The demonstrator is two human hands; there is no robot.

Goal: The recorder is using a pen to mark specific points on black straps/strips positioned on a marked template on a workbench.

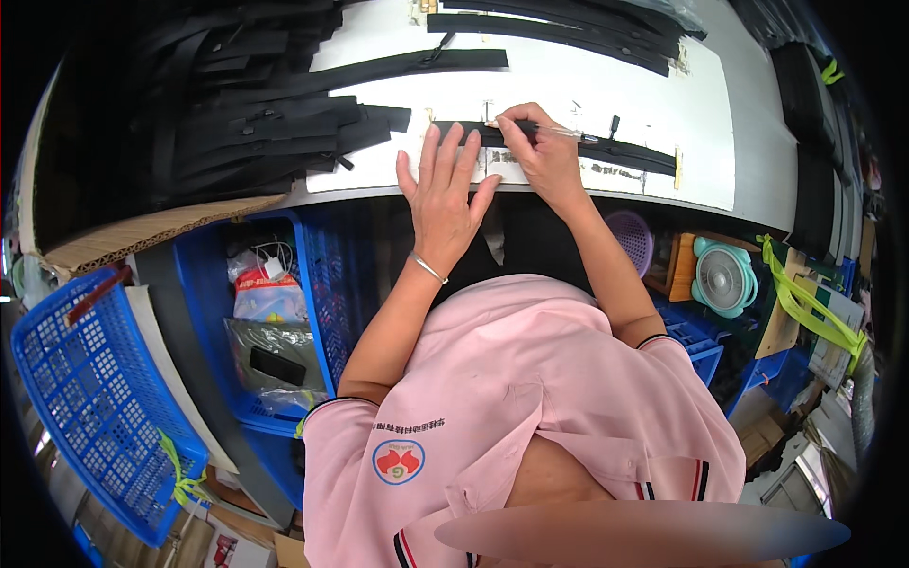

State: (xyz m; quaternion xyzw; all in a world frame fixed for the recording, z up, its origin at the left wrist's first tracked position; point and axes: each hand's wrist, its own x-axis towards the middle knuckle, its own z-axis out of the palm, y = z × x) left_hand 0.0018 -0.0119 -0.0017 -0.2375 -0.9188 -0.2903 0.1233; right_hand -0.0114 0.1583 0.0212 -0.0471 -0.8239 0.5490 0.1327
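Observation:
A black zipper strip lies across a white board, its pull standing up toward the right end. My left hand rests with fingers spread, the fingertips on the strip's left part. In my right hand a slim pen is pinched, its tip end at the strip's upper edge close to a short line drawn on the board. Parts of the strip are hidden under both hands.
Many black zipper strips are heaped at the left, and more strips lie at the far side. Below the table edge are a blue crate holding bags and a phone, a blue basket and a small turquoise fan.

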